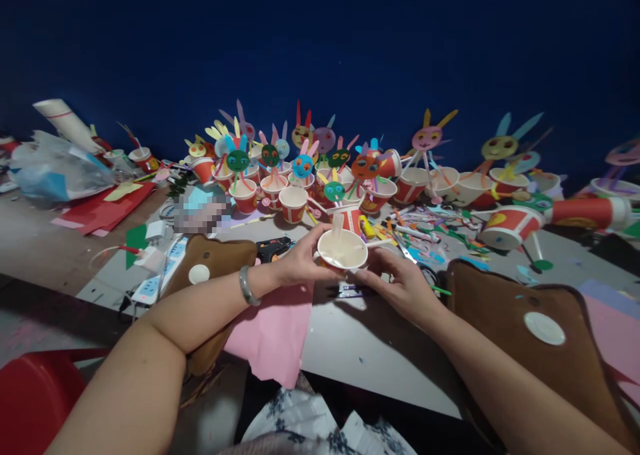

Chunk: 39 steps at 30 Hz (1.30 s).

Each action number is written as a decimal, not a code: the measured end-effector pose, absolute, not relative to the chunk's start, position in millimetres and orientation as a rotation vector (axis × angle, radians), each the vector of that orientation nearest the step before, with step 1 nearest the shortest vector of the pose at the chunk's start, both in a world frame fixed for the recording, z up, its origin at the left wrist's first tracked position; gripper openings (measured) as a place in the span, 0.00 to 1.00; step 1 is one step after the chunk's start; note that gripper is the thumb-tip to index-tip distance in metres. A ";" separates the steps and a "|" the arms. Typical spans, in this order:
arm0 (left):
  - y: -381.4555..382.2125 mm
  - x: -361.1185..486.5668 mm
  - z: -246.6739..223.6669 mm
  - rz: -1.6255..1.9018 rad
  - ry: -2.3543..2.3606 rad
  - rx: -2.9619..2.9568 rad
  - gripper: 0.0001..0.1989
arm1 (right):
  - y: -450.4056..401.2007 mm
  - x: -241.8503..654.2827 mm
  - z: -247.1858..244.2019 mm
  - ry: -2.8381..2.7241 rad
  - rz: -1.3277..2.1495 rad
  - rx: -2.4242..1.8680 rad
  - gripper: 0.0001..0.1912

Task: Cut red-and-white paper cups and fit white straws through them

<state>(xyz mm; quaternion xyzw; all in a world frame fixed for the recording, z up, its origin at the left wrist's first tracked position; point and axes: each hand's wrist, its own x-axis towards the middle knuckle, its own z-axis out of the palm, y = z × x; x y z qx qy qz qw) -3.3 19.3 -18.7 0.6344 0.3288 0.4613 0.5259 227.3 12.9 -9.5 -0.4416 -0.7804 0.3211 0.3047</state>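
Observation:
Above the table's front part, a paper cup (344, 258) is tilted so that its pale inside faces me. My left hand (303, 258) is wrapped round the cup's left side. My right hand (397, 282) has curled fingers against the cup's lower right side; their tips are partly hidden. A translucent strip or straw piece (339, 230) stands up inside the cup, and a white tube (379, 243) sticks out at its right. Just behind stands a red and white cup with a green paper face (335, 190). Two small dark-wrapped sticks (349, 291) lie below the cup.
Several paper-cup rabbits (303, 166) crowd the table's back. Scissors (407, 250), markers and paper scraps (425, 238) lie at right. Brown cushions (530, 308) flank my arms. Pink paper (277, 328) hangs over the front edge. A power strip (160, 272) lies at left.

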 end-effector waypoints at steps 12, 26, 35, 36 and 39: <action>17.4 -6.8 -10.9 0.896 0.833 1.474 0.41 | 9.2 217.4 -11.7 -1.629 1.127 -1.072 0.17; 30.2 -23.4 3.2 0.829 0.824 1.806 0.51 | 16.0 224.9 -26.3 -1.936 0.570 -1.066 0.16; 51.6 -37.7 11.7 1.106 0.829 1.168 0.39 | 16.8 228.1 -27.7 -1.902 0.627 -1.108 0.18; 51.9 -38.4 11.4 1.123 0.820 1.175 0.40 | 17.0 228.1 -28.0 -1.894 0.635 -1.110 0.19; 51.2 -39.6 12.0 1.180 0.797 1.246 0.39 | 17.1 227.6 -28.8 -1.867 0.670 -1.104 0.23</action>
